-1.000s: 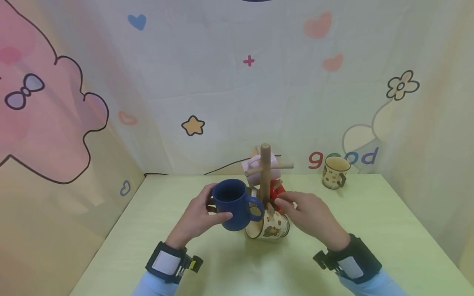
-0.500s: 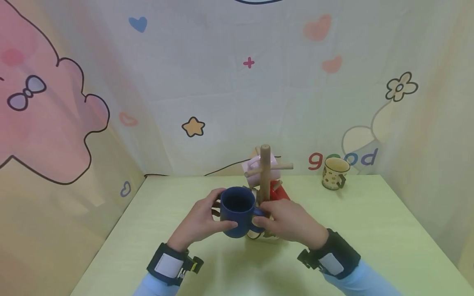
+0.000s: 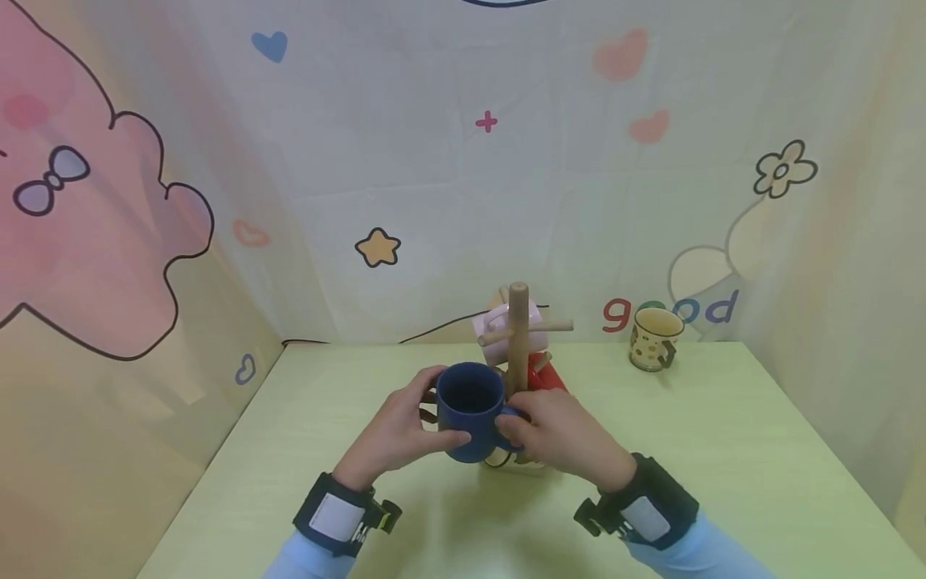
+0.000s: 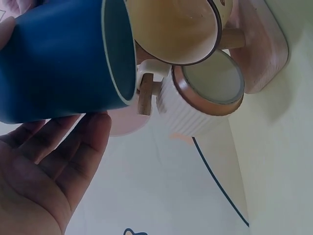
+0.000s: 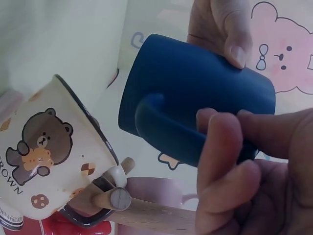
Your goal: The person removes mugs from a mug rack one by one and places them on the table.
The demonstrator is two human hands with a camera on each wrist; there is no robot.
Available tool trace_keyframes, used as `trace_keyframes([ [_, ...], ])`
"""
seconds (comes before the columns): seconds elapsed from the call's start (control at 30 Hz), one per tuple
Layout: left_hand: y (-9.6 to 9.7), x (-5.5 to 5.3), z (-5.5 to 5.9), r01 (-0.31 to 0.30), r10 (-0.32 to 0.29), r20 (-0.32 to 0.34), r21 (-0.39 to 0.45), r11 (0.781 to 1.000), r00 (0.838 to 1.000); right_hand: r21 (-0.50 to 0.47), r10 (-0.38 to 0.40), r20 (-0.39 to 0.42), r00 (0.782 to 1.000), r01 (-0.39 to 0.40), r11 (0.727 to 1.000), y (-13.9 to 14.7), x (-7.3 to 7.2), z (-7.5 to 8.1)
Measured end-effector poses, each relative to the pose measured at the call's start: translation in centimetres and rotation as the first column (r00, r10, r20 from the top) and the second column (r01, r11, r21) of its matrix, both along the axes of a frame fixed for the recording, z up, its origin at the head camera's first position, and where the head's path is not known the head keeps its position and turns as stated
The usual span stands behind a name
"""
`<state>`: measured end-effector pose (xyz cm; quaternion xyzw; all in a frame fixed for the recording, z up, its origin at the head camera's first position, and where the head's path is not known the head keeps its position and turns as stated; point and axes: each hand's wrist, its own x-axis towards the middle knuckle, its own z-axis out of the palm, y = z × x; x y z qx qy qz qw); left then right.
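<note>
A dark blue mug is held upright in front of the wooden mug tree. My left hand grips its body from the left, thumb across the front and fingers behind. On the other side my right hand pinches the mug's handle between thumb and fingers. Behind the blue mug, a cream bear-print mug hangs by its handle on a low peg. A white ribbed mug hangs near it in the left wrist view. A pink mug and a red mug hang farther back.
A cream patterned mug stands at the back right of the pale green table. Upper pegs of the tree stick out at the right. A printed curtain closes off the back.
My right hand has moved left from beside the tree onto the blue mug's handle. The left hand has shifted the mug slightly to the right.
</note>
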<state>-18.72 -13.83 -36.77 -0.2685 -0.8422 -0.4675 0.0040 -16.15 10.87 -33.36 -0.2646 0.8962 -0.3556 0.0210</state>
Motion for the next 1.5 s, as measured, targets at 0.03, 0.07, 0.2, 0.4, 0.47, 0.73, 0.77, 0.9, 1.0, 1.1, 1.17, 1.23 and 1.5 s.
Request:
trace_keyframes([
  [0.03, 0.1, 0.0, 0.0, 0.0, 0.0, -0.001, -0.004, 1.0, 1.0, -0.004, -0.009, 0.0, 1.0, 0.009, 1.0, 0.0, 0.0, 0.0],
  [0.07, 0.1, 0.0, 0.1, 0.002, -0.002, -0.002, -0.008, 1.0, 1.0, -0.003, -0.018, -0.003, 1.0, 0.018, 1.0, 0.1, 0.1, 0.1],
  [0.2, 0.2, -0.2, 0.3, 0.004, -0.003, 0.012, -0.051, 0.999, 1.0, 0.009, -0.043, -0.016, 0.999, 0.043, 0.999, 0.4, 0.3, 0.4],
  [0.4, -0.7, -0.5, 0.1, -0.087, 0.098, 0.048, -0.186, 0.979, 0.994, 0.027, -0.061, -0.056, 0.997, 0.062, 0.998, 1.5, 0.8, 1.2],
  [0.47, -1.1, -0.6, 0.1, -0.126, 0.142, 0.05, -0.241, 0.962, 0.989, 0.029, -0.067, -0.049, 0.997, 0.069, 0.997, 1.9, 1.0, 1.4],
  [0.73, -2.3, -1.2, -0.4, -0.298, 0.264, -0.141, -0.526, 0.796, 0.954, 0.0, -0.11, 0.034, 0.993, 0.11, 0.994, 3.7, 1.7, 2.2],
  [0.77, -2.5, -1.2, -0.5, -0.322, 0.273, -0.172, -0.568, 0.757, 0.947, -0.006, -0.112, 0.035, 0.993, 0.112, 0.994, 3.9, 1.8, 2.2],
  [0.9, -2.9, -0.9, -0.7, -0.372, 0.296, -0.234, -0.692, 0.619, 0.926, -0.022, -0.121, 0.025, 0.992, 0.122, 0.992, 5.0, 2.3, 2.6],
  [1.0, -3.1, -0.8, -0.9, -0.376, 0.307, -0.234, -0.727, 0.574, 0.922, -0.02, -0.147, 0.018, 0.989, 0.148, 0.989, 6.1, 2.6, 2.7],
  [1.1, -3.2, -0.7, -1.1, -0.371, 0.31, -0.227, -0.737, 0.566, 0.923, -0.01, -0.178, 0.009, 0.984, 0.178, 0.984, 7.2, 2.7, 2.8],
  [1.17, -3.2, -0.7, -1.2, -0.365, 0.313, -0.217, -0.74, 0.565, 0.925, -0.001, -0.202, 0.013, 0.979, 0.202, 0.979, 8.0, 2.8, 2.8],
  [1.23, -3.3, -0.7, -1.3, -0.362, 0.317, -0.211, -0.743, 0.563, 0.925, 0.014, -0.229, 0.011, 0.973, 0.229, 0.973, 8.8, 2.9, 2.8],
  [1.5, -3.3, -0.7, -1.8, -0.364, 0.32, -0.211, -0.744, 0.56, 0.924, 0.048, -0.326, -0.039, 0.945, 0.328, 0.944, 11.9, 2.6, 2.3],
])
